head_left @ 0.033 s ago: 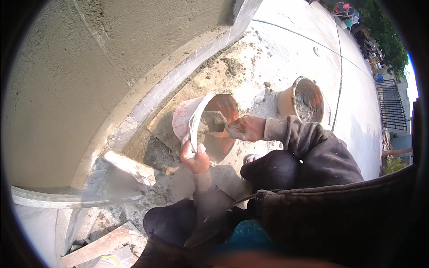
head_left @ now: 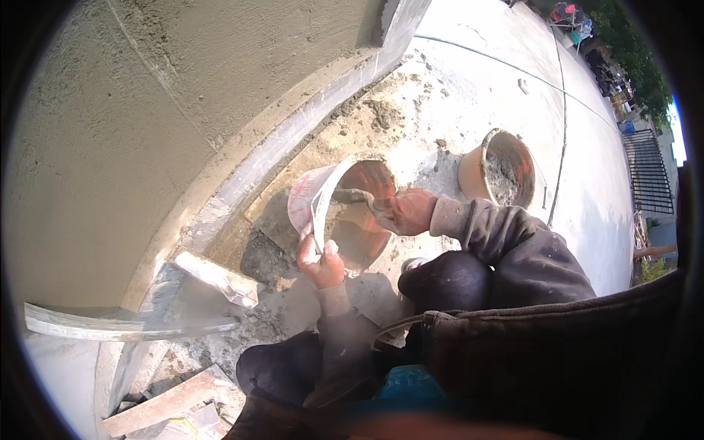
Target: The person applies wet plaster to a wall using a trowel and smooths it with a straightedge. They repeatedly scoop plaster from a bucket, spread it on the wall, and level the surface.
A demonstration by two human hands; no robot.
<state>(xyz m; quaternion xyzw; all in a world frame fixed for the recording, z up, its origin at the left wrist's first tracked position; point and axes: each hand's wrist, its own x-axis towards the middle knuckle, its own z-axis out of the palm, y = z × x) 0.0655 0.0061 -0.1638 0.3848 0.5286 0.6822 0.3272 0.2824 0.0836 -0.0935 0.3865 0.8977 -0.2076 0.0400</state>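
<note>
My left hand [head_left: 320, 265] is closed on the near rim of a pale, plaster-smeared bucket [head_left: 306, 202], thumb and fingers pinching its edge. The bucket leans over with its mouth toward the right, and its inner wall looks orange. At that mouth my right hand [head_left: 409, 211] grips a trowel. The trowel's blade [head_left: 353, 196] reaches inside the bucket and shows nearly edge-on. My fingers hide the trowel's handle. How much material lies in the bucket I cannot tell.
A second orange bucket [head_left: 499, 170] with grey mortar stands to the right. A plastered wall [head_left: 110, 169] rises at the left. A mortar-smeared block [head_left: 216, 277], a long pale straight bar [head_left: 125, 330] and boards [head_left: 169, 402] lie at lower left. A hose [head_left: 506, 70] crosses the concrete.
The trowel blade has turned from showing its broad face to nearly edge-on, as my right hand rotated. My left hand keeps its hold on the bucket rim.
</note>
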